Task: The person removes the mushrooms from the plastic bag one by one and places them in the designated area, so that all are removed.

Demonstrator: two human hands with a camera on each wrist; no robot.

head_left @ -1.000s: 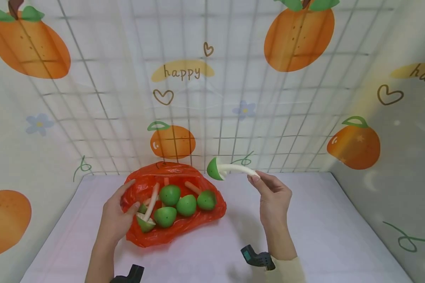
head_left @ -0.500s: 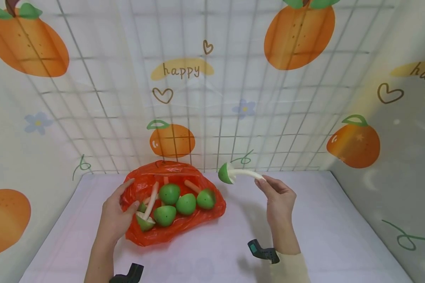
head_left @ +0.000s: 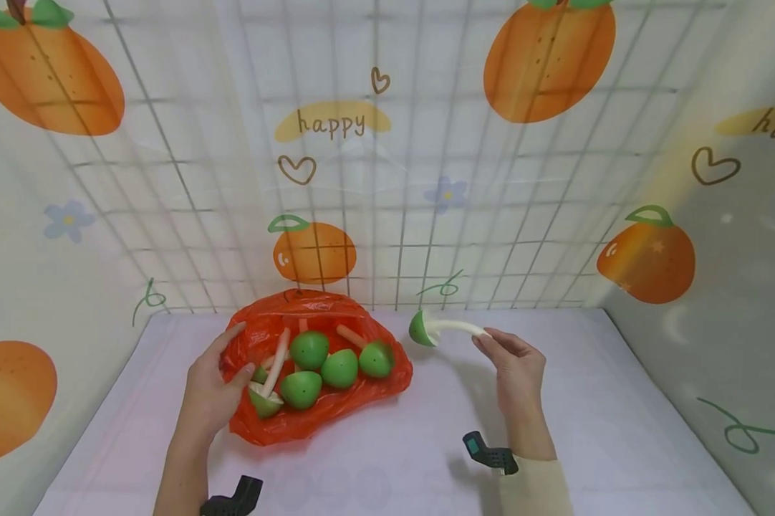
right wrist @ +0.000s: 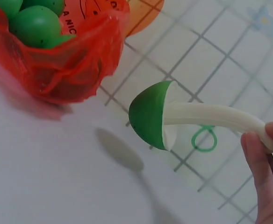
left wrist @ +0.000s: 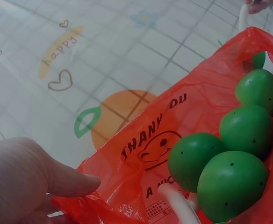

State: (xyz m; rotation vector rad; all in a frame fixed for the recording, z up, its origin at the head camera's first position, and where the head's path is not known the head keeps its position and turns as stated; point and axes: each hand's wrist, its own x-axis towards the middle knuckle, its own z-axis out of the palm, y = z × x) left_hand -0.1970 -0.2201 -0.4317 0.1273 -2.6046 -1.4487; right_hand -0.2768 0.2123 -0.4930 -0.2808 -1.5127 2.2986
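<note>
On white tabletop, red bag, mushroom aloft, orange-printed backdrop

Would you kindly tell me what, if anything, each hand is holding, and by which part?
Right hand: a green-capped mushroom, by the free end of its stem. Left hand: the red bag, by its left edge.

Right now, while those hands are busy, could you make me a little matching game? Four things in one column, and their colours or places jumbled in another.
Things:
1. Plastic bag
2. Loose mushroom-like piece
3. Flower print
4. Sleeve

Colours or places:
A. Pale blue with a yellow centre
B. Pinched by the stem end in the right grip, above the table
C. Cream
D. Red, with several green caps inside

Pairs: 1-D, 2-B, 3-A, 4-C
</note>
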